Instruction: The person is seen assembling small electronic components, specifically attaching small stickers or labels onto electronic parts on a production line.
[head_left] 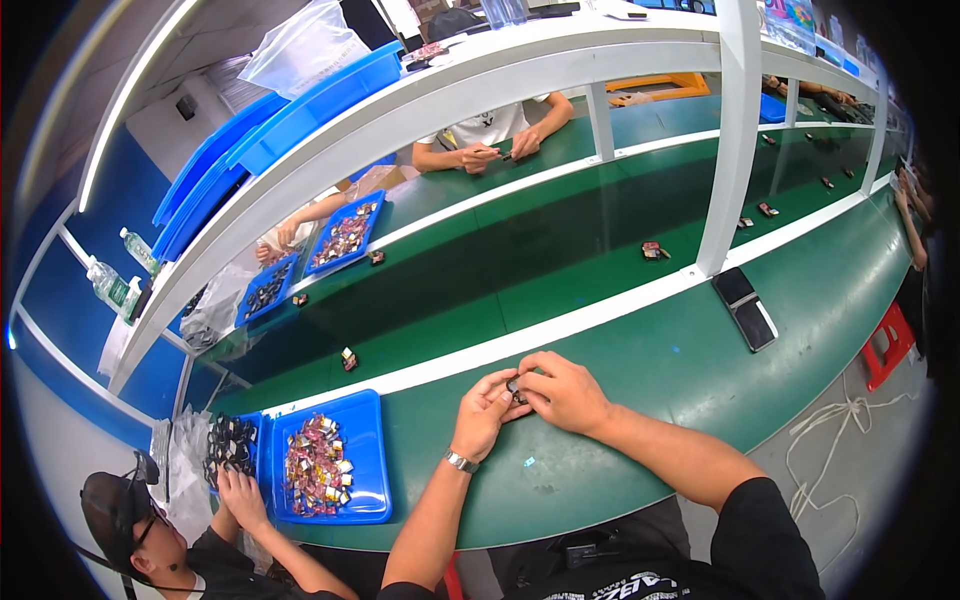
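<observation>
My left hand (480, 415) and my right hand (566, 393) meet over the green bench top (620, 390). Between their fingers is a small black part (516, 391), partly covered by the fingertips; its exact kind is too small to make out. The left hand grips it from the left side, and the right thumb and fingers pinch at its upper right. To the left of my forearms stands a blue tray (376, 455), holding a heap of small parts (318, 470) in pink, white and yellow.
A co-worker's hand (240, 497) reaches to a pile of black parts (232, 440) at far left. Beyond a white rail (450, 356), a dark green belt (450, 300) carries scattered small parts. A white post (728, 150) and dark phone-like device (744, 310) stand right.
</observation>
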